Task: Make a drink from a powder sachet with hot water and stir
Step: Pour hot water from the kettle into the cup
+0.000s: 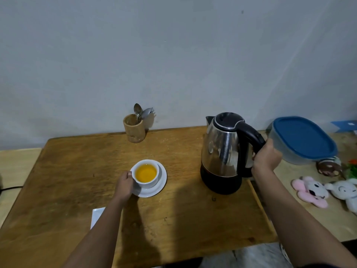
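Cup [147, 174] holds orange drink; my left hand [125, 184] grips it, my right hand [267, 157] grips the kettle [222, 151] standing right of it. Next I need a spoon [137, 110] behind the cup.

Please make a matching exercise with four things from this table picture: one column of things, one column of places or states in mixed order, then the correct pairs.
Things:
1. cup
2. kettle
3. wooden holder
4. box with blue lid

States or places:
A. held by its handle in the right hand
B. at the table's back edge, holding cutlery
C. on a white saucer, full of orange liquid
D. right of the kettle

Pairs: 1-C, 2-A, 3-B, 4-D
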Motion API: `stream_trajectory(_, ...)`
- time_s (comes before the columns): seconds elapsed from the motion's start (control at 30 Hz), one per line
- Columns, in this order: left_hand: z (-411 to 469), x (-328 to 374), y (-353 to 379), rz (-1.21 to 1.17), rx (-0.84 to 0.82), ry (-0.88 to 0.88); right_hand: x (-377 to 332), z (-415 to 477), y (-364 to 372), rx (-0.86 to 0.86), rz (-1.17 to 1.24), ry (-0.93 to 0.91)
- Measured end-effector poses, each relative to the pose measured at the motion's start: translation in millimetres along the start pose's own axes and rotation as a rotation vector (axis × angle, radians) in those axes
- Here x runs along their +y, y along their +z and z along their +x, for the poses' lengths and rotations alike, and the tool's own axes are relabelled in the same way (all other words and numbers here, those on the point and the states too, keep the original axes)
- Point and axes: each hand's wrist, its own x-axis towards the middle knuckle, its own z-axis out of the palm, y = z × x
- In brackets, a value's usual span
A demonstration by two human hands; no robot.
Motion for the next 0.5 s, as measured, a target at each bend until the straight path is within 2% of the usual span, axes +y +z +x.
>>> stream_trajectory(0.23,-6,4,4,0.012,0.023,0.045,10,4,-1,-0.012,0.054,0.032)
stream_trajectory(0.5,-2,2,5,0.051,0.05,0.01,17,18,-16,-0.02,0.064,0.048)
